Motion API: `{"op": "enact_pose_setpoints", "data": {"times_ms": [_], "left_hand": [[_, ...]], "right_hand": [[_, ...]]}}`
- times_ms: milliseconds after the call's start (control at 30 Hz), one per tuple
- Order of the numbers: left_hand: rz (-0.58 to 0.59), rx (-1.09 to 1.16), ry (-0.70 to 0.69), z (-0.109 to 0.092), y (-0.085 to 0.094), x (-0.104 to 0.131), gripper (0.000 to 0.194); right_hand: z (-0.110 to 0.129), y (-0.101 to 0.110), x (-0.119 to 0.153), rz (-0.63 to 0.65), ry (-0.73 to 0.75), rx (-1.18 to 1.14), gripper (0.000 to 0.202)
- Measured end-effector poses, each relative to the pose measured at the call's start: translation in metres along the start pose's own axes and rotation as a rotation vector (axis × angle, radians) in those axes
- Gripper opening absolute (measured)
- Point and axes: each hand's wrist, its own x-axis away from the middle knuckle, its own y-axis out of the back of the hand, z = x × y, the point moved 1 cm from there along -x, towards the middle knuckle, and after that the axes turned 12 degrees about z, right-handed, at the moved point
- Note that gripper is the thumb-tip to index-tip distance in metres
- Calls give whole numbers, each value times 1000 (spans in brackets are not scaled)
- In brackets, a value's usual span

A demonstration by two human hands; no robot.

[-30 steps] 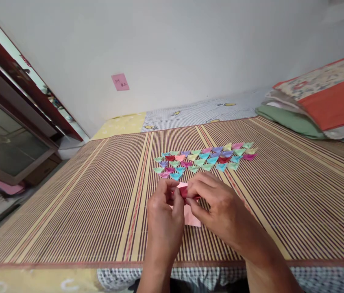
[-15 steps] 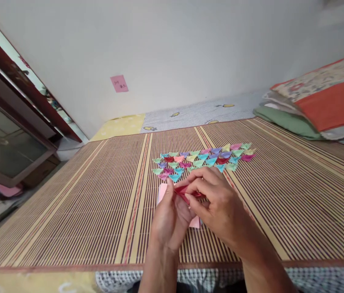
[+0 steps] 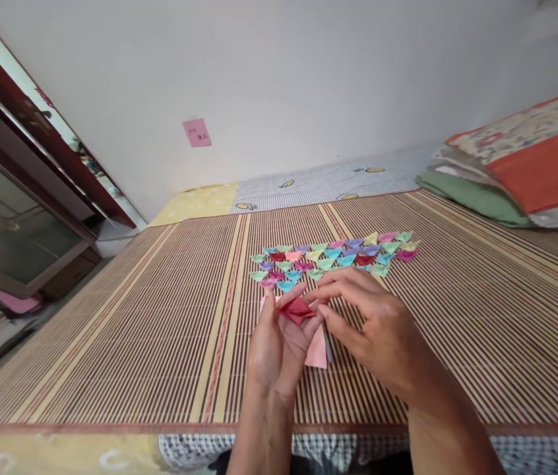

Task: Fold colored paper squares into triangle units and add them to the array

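A small red folded paper boat (image 3: pixel 297 310) rests across the palm side of my left hand (image 3: pixel 279 346), which faces up with the thumb and fingers round the paper. My right hand (image 3: pixel 375 323) is just right of it, thumb and fingers apart, the tips close to the boat's right corner; whether they touch it I cannot tell. Partly hidden beneath my left hand lies a stack of pink paper (image 3: pixel 316 353). Beyond my hands, several small folded paper boats (image 3: pixel 326 264) in many colours lie in rows, partly covered by my right fingers.
A striped bamboo mat (image 3: pixel 160 330) covers the bed. Folded bedding (image 3: pixel 536 171) is piled at the far right. A pink note (image 3: pixel 196 132) is stuck on the white wall (image 3: pixel 283 79). A glass-fronted cabinet (image 3: pixel 6 218) stands at the left.
My right fingers have let go of the red paper and moved slightly right. The paper now lies exposed on my left hand, looking more opened out. The view has shifted slightly.
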Motion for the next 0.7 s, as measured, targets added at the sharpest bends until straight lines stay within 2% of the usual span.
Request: {"op": "enact_pose_setpoints", "data": {"times_ms": [100, 267, 567, 700], "left_hand": [[21, 10, -7, 0, -4, 1, 39], [64, 52, -40, 2, -6, 3, 12], [47, -73, -69, 9, -3, 2, 26], [-30, -74, -97, 9, -6, 3, 21]], "right_hand": [[-1, -4, -1, 9, 12, 8, 17], [3, -13, -5, 33, 18, 64, 19], [4, -17, -4, 17, 24, 110, 19], [3, -18, -4, 48, 34, 126, 19]]}}
